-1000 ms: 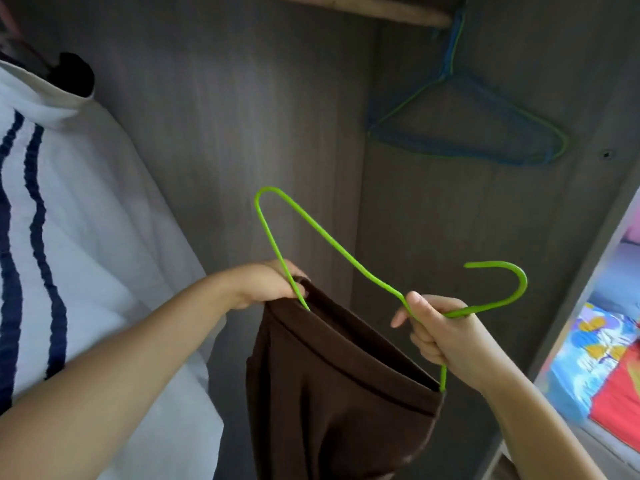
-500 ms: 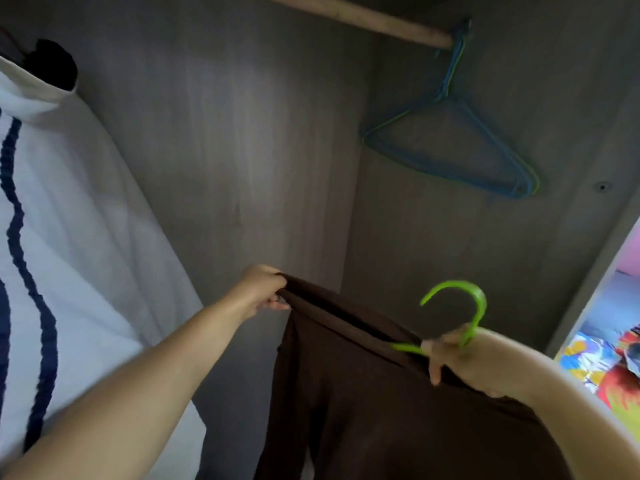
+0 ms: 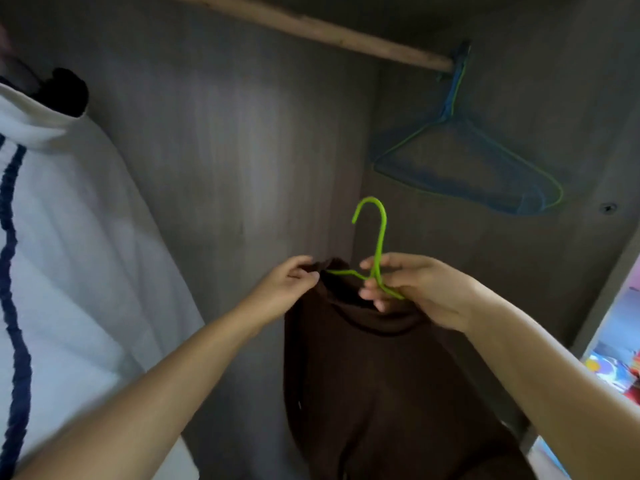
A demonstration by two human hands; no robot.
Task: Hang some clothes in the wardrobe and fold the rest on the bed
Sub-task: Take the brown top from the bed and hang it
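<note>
Grey wardrobe (image 3: 221, 140) interior, white striped garment (image 3: 69, 254) hanging far left. Left hand (image 3: 289, 284) pinches the brown garment (image 3: 374, 375)'s collar edge, right hand (image 3: 420, 289) is clamped on the green hanger (image 3: 379, 237)'s neck, hook up. Empty blue hangers (image 3: 467, 168) hang from the rod (image 3: 329, 31) at right.

I can't see most of the green hanger (image 3: 379, 237): its shoulders are buried inside the brown garment (image 3: 381, 393), whose lower part runs off the bottom edge. The white striped garment (image 3: 69, 254) is cut off at left.
</note>
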